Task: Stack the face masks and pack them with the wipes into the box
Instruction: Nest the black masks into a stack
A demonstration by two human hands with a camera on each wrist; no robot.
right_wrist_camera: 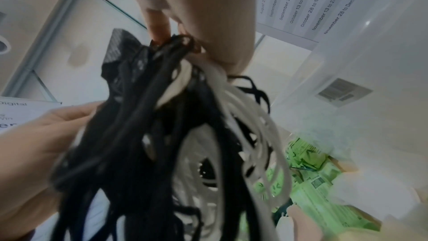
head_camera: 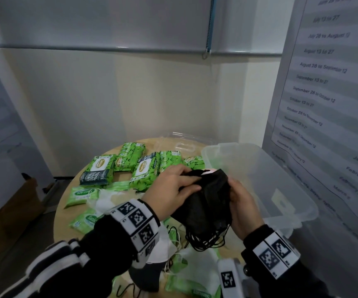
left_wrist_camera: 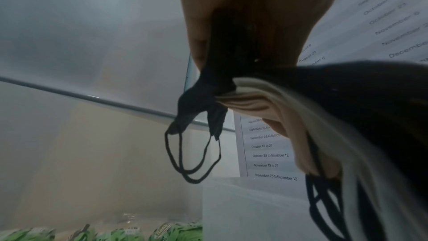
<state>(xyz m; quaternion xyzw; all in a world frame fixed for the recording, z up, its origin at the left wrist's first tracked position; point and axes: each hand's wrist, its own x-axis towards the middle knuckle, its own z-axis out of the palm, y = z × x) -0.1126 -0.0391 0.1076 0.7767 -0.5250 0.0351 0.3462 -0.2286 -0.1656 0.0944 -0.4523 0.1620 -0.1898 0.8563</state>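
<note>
Black fabric fills both hands: a stack of face masks [head_camera: 203, 201], dark on the outside with pale ones seen between them in the wrist views, is gripped above the right side of the round wooden counter [head_camera: 66, 203]. The left hand [head_camera: 171, 190] is curled over the stack's upper left side, fingers laid across the top; the right hand [head_camera: 243, 209] is closed round its right edge, thumb on the dark outer mask. Black ear loops [head_camera: 206, 239] are left dangling below the stack, and white loops are seen tangled among them in the right wrist view. Just beside the right hand, at the counter's right edge, an open translucent plastic box [head_camera: 266, 181] is placed. Green packs of wipes [head_camera: 130, 166] are spread across the far and left parts of the counter, some printed with a white label. More loose masks [head_camera: 109, 200], white ones among them, are scattered on the near part, under the wrists. A clear lid [head_camera: 184, 143] is seen at the far edge. A printed list of dates [head_camera: 324, 82] is hung on the wall to the right.
</note>
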